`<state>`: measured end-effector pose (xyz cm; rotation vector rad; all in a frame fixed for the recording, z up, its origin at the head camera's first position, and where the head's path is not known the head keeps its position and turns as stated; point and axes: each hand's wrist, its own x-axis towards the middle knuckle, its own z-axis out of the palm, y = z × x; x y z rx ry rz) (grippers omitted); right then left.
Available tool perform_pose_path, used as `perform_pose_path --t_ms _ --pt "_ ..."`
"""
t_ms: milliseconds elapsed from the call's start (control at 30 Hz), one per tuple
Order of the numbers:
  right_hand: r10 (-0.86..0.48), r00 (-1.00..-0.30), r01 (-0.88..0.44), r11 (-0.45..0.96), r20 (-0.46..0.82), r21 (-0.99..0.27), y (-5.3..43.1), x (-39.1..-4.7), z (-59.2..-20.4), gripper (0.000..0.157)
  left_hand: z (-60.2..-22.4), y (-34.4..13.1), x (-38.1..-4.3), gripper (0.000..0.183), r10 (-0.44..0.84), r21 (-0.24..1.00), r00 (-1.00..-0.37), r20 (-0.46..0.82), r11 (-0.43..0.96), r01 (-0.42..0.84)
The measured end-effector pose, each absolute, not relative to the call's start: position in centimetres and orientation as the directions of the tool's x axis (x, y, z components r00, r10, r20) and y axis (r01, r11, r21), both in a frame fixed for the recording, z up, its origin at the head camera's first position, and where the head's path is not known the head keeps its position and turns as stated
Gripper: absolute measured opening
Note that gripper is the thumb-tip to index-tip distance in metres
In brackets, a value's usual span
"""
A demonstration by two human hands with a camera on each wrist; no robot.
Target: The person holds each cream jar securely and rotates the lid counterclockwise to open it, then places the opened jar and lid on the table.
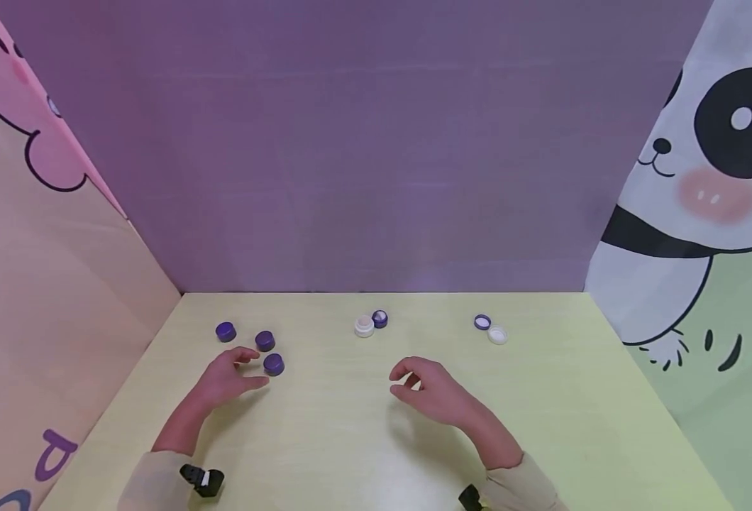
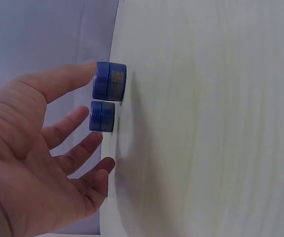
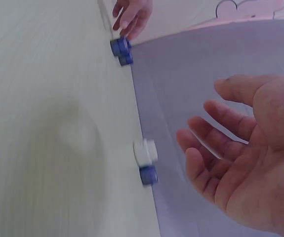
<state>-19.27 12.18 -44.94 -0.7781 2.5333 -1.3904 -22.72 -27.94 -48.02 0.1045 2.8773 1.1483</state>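
Observation:
Three small round purple lidded jars sit on the left of the table in the head view: a near one point(image 1: 274, 365), a middle one point(image 1: 264, 341) and a far-left one point(image 1: 225, 331). My left hand point(image 1: 232, 376) is spread beside the near jar, with nothing in its grasp. In the left wrist view its thumb point(image 2: 67, 81) reaches the side of a jar point(image 2: 111, 81), overlapping its edge. Over the table's middle hovers my right hand point(image 1: 436, 390), fingers loosely bent and holding nothing. Beyond it stand a white jar point(image 1: 364, 326) and a purple jar point(image 1: 379, 319), side by side.
A purple-rimmed lid point(image 1: 482, 322) with a pale inside lies at the back right, next to a white lid point(image 1: 497, 334). A purple wall point(image 1: 376, 177) rises behind the table point(image 1: 338, 440), and printed panels flank both sides.

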Motion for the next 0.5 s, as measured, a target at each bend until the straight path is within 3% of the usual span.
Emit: perform_pose_path --t_ms 500 --pt "-0.608 -0.792 -0.353 0.369 0.064 -0.86 5.1 -19.2 -44.8 0.007 -48.8 -27.1 -23.6 0.063 0.081 0.572 -0.996 -0.04 0.819 0.044"
